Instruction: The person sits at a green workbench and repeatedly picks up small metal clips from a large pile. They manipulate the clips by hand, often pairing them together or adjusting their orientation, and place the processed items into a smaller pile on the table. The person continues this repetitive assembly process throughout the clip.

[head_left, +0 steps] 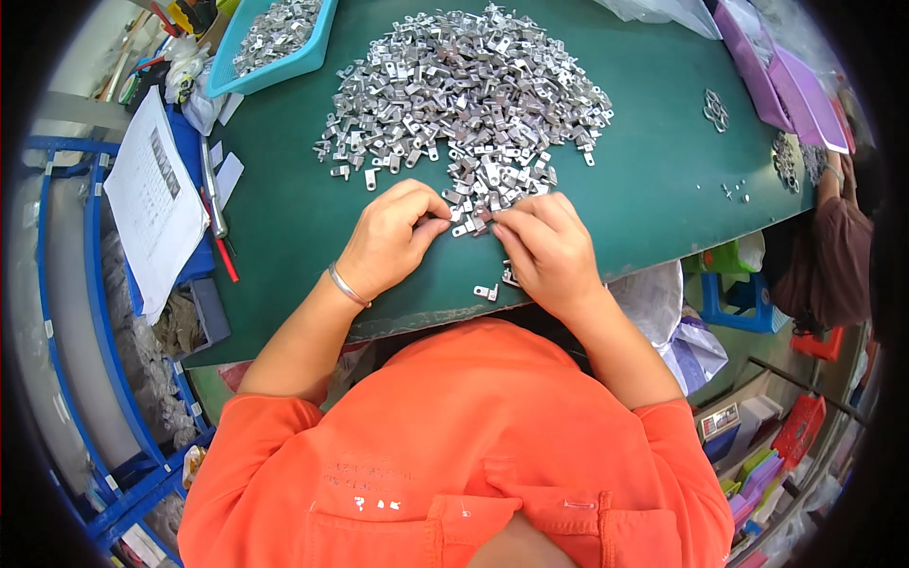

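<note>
A big heap of small silver metal brackets with holes and bent tabs lies on the green tabletop. A narrower tongue of brackets runs from it toward me. My left hand, with a metal bangle at the wrist, has its thumb and forefinger drawn together at the left of this tongue. Across from it, my right hand pinches at the right side, beside a darker bracket. Whatever lies between either hand's fingertips is hidden. Nearer the table edge, a loose bracket lies below my right hand.
At the back left stands a turquoise basket of brackets. Printed paper, a metal-shafted tool and a red pen lie at left. Purple bins and metal rings are at right, near another person's arm.
</note>
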Demonstrator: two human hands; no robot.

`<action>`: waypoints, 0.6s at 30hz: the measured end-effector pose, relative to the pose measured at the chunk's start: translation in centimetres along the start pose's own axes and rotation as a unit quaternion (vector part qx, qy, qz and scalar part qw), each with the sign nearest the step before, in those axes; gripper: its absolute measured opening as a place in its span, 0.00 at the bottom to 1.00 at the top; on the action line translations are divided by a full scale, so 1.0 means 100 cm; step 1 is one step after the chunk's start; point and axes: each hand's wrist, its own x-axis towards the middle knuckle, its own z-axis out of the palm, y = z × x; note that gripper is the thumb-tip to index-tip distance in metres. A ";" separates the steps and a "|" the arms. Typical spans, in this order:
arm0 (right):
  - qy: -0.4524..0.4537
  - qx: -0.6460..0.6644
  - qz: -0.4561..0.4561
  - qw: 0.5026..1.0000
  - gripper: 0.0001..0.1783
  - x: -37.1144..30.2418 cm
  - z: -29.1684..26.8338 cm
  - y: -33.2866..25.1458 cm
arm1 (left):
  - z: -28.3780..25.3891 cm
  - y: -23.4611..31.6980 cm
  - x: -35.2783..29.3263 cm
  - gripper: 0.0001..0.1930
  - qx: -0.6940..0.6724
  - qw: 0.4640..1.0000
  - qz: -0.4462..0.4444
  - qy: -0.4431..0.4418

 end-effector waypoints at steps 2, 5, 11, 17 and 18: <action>-0.003 -0.071 0.023 0.997 0.07 0.008 0.013 -0.004 | 0.000 0.000 -0.004 0.07 -0.037 0.998 -0.045 0.007; -0.019 -0.079 0.028 0.996 0.07 0.014 0.016 -0.006 | 0.003 0.004 -0.009 0.04 -0.257 0.946 -0.195 0.010; 0.012 -0.038 -0.001 0.999 0.07 0.012 0.011 0.003 | 0.002 0.009 -0.017 0.05 -0.397 0.879 -0.265 0.004; -0.024 -0.049 0.004 0.998 0.07 0.016 0.014 -0.001 | -0.002 0.014 -0.027 0.04 -0.077 0.989 -0.072 -0.103; -0.013 -0.031 0.001 0.999 0.07 0.015 0.015 0.001 | 0.000 0.013 -0.028 0.05 -0.075 0.992 -0.052 -0.084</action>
